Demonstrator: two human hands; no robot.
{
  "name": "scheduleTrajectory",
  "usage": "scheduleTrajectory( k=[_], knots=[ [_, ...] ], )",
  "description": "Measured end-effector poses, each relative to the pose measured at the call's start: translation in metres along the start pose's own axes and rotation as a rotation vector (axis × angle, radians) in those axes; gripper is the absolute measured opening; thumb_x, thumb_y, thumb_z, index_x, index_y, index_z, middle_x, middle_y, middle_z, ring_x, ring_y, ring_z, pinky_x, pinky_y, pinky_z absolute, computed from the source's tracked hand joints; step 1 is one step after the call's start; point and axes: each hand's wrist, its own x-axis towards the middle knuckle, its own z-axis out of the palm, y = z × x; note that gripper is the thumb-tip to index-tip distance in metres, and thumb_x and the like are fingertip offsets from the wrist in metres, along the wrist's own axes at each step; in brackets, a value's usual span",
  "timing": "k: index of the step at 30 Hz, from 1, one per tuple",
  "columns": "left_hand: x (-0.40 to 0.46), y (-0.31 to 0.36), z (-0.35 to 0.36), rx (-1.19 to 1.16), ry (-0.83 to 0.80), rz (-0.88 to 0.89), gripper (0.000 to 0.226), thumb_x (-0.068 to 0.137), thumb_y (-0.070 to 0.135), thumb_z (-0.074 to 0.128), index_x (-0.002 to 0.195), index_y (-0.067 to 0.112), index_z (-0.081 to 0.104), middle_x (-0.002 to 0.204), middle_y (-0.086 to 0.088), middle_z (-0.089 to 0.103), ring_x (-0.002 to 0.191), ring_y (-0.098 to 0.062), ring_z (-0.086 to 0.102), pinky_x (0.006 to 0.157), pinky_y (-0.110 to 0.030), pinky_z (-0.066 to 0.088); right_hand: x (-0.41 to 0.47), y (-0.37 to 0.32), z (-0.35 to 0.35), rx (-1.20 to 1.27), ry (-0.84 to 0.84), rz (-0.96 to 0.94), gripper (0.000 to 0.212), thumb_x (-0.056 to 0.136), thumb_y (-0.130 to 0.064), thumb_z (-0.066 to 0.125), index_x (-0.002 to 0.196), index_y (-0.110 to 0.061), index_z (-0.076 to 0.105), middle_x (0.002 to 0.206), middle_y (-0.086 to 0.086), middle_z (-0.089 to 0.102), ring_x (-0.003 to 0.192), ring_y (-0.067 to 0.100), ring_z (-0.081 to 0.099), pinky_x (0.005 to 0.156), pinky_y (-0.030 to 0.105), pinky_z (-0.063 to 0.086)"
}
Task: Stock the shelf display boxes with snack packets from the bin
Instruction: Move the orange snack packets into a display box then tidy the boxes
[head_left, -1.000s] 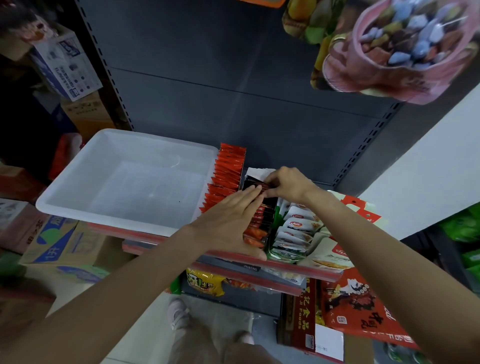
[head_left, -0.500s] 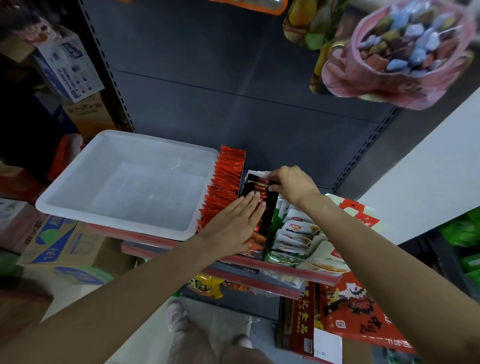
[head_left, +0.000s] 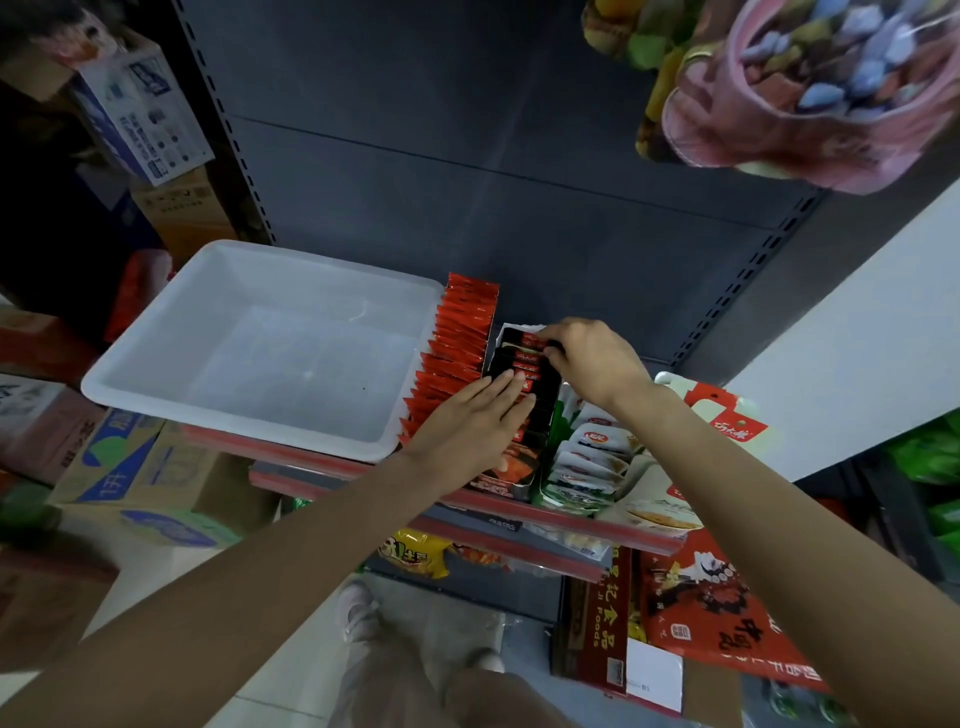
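A white plastic bin (head_left: 156, 379) sits on the shelf at the left with nothing visible inside. To its right stands a row of orange-red packets (head_left: 457, 343), then a display box of black packets (head_left: 519, 358), then white-and-green packets (head_left: 587, 457). My left hand (head_left: 467, 431) lies flat with straight fingers on the black packets near the front of their box. My right hand (head_left: 587, 353) pinches the rearmost black packets at the back of the same box.
The dark shelf back panel (head_left: 467, 182) rises behind the boxes. Bags of sweets (head_left: 810, 88) hang at the upper right. Cardboard cartons (head_left: 130, 467) stack at the left, red food boxes (head_left: 727, 613) lean at the lower right, and my shoes (head_left: 358, 613) show on the floor.
My right hand has moved back along the black packets to the rear of the box. My left hand has slid slightly back and stays flat on the row.
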Motion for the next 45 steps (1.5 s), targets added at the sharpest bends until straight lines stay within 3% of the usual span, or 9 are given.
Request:
scheduleTrajectory(
  k=[4, 13, 20, 23, 28, 31, 36, 41, 45],
  knots=[
    [-0.010, 0.013, 0.007, -0.014, 0.078, -0.050, 0.088, 0.069, 0.026, 0.084, 0.139, -0.001, 0.038, 0.144, -0.022, 0.040, 0.136, -0.030, 0.036, 0.109, -0.036, 0.018, -0.011, -0.002, 0.009, -0.178, -0.158, -0.069, 0.036, 0.098, -0.015, 0.039, 0.132, -0.011, 0.047, 0.135, 0.009, 0.048, 0.108, 0.030, 0.057, 0.083, 0.040, 0.052],
    [-0.018, 0.019, 0.013, 0.063, 0.119, 0.033, 0.066, 0.100, 0.009, 0.032, 0.145, 0.003, -0.015, 0.155, -0.022, -0.011, 0.145, -0.031, -0.008, 0.114, -0.039, -0.009, -0.023, -0.013, 0.002, -0.277, -0.091, -0.096, 0.035, 0.095, -0.012, 0.039, 0.128, -0.011, 0.051, 0.136, 0.004, 0.048, 0.112, 0.027, 0.055, 0.092, 0.033, 0.041],
    [-0.028, -0.001, 0.003, 0.003, 0.045, -0.115, 0.068, 0.102, 0.041, 0.025, 0.148, 0.001, -0.006, 0.157, -0.017, -0.005, 0.146, -0.027, -0.005, 0.113, -0.035, -0.010, -0.090, -0.042, 0.007, -0.004, 0.069, 0.037, 0.045, 0.092, -0.014, 0.044, 0.137, -0.011, 0.045, 0.138, 0.006, 0.049, 0.128, 0.023, 0.042, 0.102, 0.031, 0.037],
    [-0.030, -0.003, 0.004, 0.039, 0.024, -0.112, 0.065, 0.103, 0.036, 0.022, 0.147, -0.001, -0.007, 0.157, -0.018, -0.006, 0.146, -0.027, -0.008, 0.116, -0.038, -0.008, -0.110, -0.055, 0.025, -0.121, -0.012, 0.086, 0.060, 0.096, -0.033, 0.041, 0.147, -0.006, 0.025, 0.153, 0.011, 0.028, 0.142, 0.024, 0.024, 0.117, 0.035, 0.013],
    [-0.037, 0.002, 0.008, 0.140, 0.097, -0.111, 0.059, 0.102, 0.029, 0.014, 0.146, -0.005, -0.003, 0.156, -0.021, -0.002, 0.145, -0.031, -0.005, 0.114, -0.045, -0.007, -0.112, -0.063, 0.047, -0.429, -0.162, 0.126, 0.066, 0.102, -0.042, 0.022, 0.148, -0.001, -0.003, 0.158, 0.013, -0.002, 0.146, 0.023, -0.010, 0.112, 0.045, -0.015],
    [-0.044, 0.005, 0.014, 0.138, 0.154, -0.116, 0.062, 0.102, 0.035, 0.028, 0.144, -0.004, 0.005, 0.154, -0.021, 0.014, 0.145, -0.031, 0.009, 0.116, -0.046, 0.005, -0.110, -0.067, 0.054, -0.488, -0.173, 0.138, 0.068, 0.103, -0.043, 0.021, 0.146, 0.002, -0.007, 0.158, 0.015, -0.005, 0.145, 0.025, -0.012, 0.108, 0.047, -0.020],
    [-0.036, -0.001, 0.004, -0.060, 0.009, -0.077, 0.074, 0.101, 0.043, 0.030, 0.147, 0.001, -0.010, 0.157, -0.017, -0.009, 0.145, -0.027, -0.010, 0.117, -0.037, -0.004, -0.108, -0.069, 0.049, -0.455, -0.096, 0.139, 0.066, 0.103, -0.037, 0.029, 0.148, -0.002, -0.004, 0.158, 0.014, 0.003, 0.147, 0.024, -0.001, 0.107, 0.043, -0.019],
    [-0.032, -0.001, 0.000, -0.194, -0.064, -0.039, 0.074, 0.097, 0.036, 0.038, 0.149, 0.003, -0.003, 0.158, -0.015, -0.007, 0.146, -0.023, -0.006, 0.119, -0.034, -0.001, -0.106, -0.077, 0.044, -0.451, -0.166, 0.105, 0.067, 0.098, -0.023, 0.043, 0.149, -0.002, 0.005, 0.157, 0.015, 0.011, 0.146, 0.024, 0.008, 0.114, 0.041, -0.011],
    [-0.020, -0.016, -0.023, -0.391, -0.050, -0.061, 0.064, 0.098, 0.029, 0.033, 0.151, 0.008, 0.003, 0.159, -0.008, -0.003, 0.146, -0.016, -0.002, 0.119, -0.030, 0.002, -0.098, -0.075, 0.031, -0.368, -0.144, 0.144, 0.076, 0.095, -0.046, 0.043, 0.149, -0.003, 0.011, 0.156, 0.015, 0.017, 0.146, 0.024, 0.011, 0.116, 0.040, -0.009]
  ],
)
